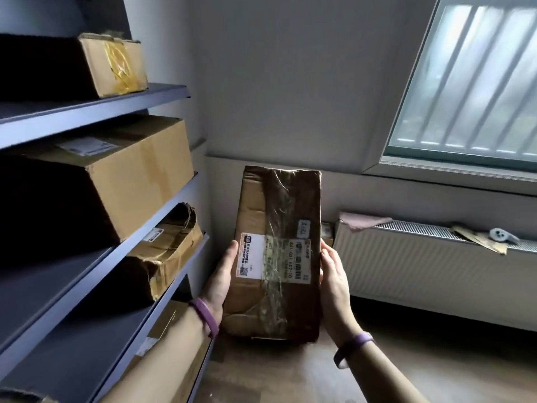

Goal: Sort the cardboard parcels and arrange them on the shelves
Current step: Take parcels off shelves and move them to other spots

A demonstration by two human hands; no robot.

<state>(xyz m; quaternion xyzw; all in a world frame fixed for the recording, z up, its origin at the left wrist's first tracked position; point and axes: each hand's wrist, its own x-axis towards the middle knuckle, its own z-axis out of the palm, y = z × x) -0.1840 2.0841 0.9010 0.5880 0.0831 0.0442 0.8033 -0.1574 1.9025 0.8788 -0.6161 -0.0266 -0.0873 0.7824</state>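
Gripping taped parcel [279, 225], hands left [222, 276], right [334, 276]; fingers hidden behind.

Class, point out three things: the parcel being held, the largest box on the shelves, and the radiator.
Held parcel [279, 216], head view, middle of its taped top face.
Large cardboard box [145, 181], head view, its light end face.
Radiator [421, 271], head view, ribbed front panel.

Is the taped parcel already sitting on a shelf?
No, the left hand and right hand hold the taped parcel by its sides, right of the shelves.
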